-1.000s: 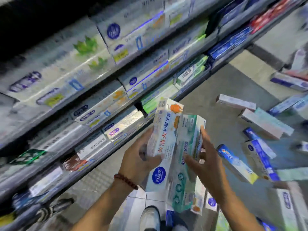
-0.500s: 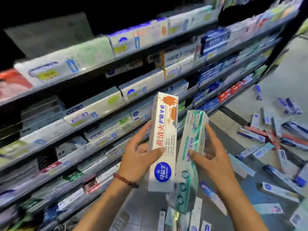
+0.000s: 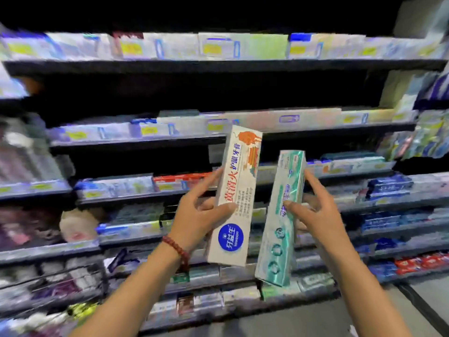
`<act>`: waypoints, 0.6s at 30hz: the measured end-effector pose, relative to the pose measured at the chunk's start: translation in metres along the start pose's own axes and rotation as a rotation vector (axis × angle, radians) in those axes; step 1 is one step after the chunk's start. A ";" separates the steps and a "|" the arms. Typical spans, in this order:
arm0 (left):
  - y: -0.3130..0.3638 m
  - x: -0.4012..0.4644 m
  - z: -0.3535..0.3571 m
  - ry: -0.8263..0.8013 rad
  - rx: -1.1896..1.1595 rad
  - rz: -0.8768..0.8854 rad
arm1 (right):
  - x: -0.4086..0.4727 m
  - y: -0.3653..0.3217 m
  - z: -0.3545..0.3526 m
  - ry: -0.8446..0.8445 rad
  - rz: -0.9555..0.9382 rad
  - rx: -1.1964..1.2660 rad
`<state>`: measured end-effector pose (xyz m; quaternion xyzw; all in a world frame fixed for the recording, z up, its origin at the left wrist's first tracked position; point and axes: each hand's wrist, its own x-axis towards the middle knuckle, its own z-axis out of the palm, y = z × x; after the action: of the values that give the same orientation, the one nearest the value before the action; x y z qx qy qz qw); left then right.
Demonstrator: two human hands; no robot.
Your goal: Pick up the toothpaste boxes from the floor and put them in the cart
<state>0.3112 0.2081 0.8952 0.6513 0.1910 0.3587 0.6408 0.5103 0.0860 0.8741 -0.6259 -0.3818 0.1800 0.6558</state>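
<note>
Two toothpaste boxes held up at chest height before the shelves (image 3: 218, 66), one per hand, both nearly upright and leaning slightly right at the top. White box (image 3: 234, 195) with red lettering and a blue round logo gripped by the left hand (image 3: 196, 220): thumb curled across the front face about midway down, remaining fingers (image 3: 209, 181) wrapped along the left edge and behind, so the box sits in the crook between thumb and fingers with its top and bottom ends projecting free. Green box (image 3: 281, 217) gripped by the right hand (image 3: 318, 215): thumb pressed on the front face near the middle, fingers reaching up the right edge and round the back. Boxes close side by side, the green one lower, a narrow gap between them, not touching as far as can be seen. Red bead bracelet (image 3: 178, 250) on the left wrist. Behind, tiers of blurred packaged goods with yellow price tags; a strip of grey floor (image 3: 315, 319) at lower right.
</note>
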 end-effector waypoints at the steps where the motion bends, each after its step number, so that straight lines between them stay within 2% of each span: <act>1: 0.015 -0.007 -0.015 0.040 0.007 0.027 | 0.003 -0.014 0.014 -0.030 -0.016 0.028; 9: 0.114 -0.079 -0.114 0.360 0.006 0.212 | 0.000 -0.114 0.124 -0.309 -0.138 0.193; 18: 0.181 -0.224 -0.220 0.695 0.104 0.271 | -0.074 -0.181 0.278 -0.620 -0.232 0.260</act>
<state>-0.0336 0.1836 1.0043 0.5417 0.3272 0.6295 0.4507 0.2171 0.1962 1.0064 -0.4052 -0.6050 0.3331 0.5990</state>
